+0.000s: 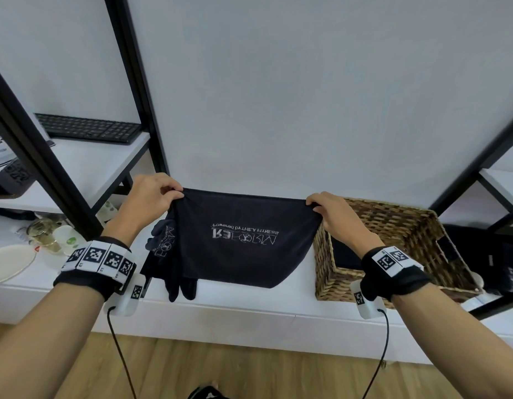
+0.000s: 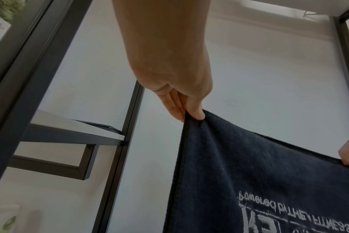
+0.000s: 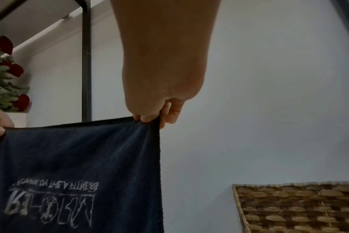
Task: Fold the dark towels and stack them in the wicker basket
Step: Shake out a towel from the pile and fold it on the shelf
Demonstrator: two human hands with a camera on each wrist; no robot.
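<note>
dark towel (image 1: 238, 249) taut between left hand (image 1: 150, 197) and right hand (image 1: 331, 216), each grip pinching a corner

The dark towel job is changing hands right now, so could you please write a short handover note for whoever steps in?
Left hand pinches one top corner of the dark towel; right hand pinches the other, so it hangs spread above the white shelf.
A second towel lies crumpled on the shelf behind it, to its left.
The wicker basket is at the right, with something dark already inside.
Left: fold the held towel, put it in the basket, then the crumpled one.
</note>
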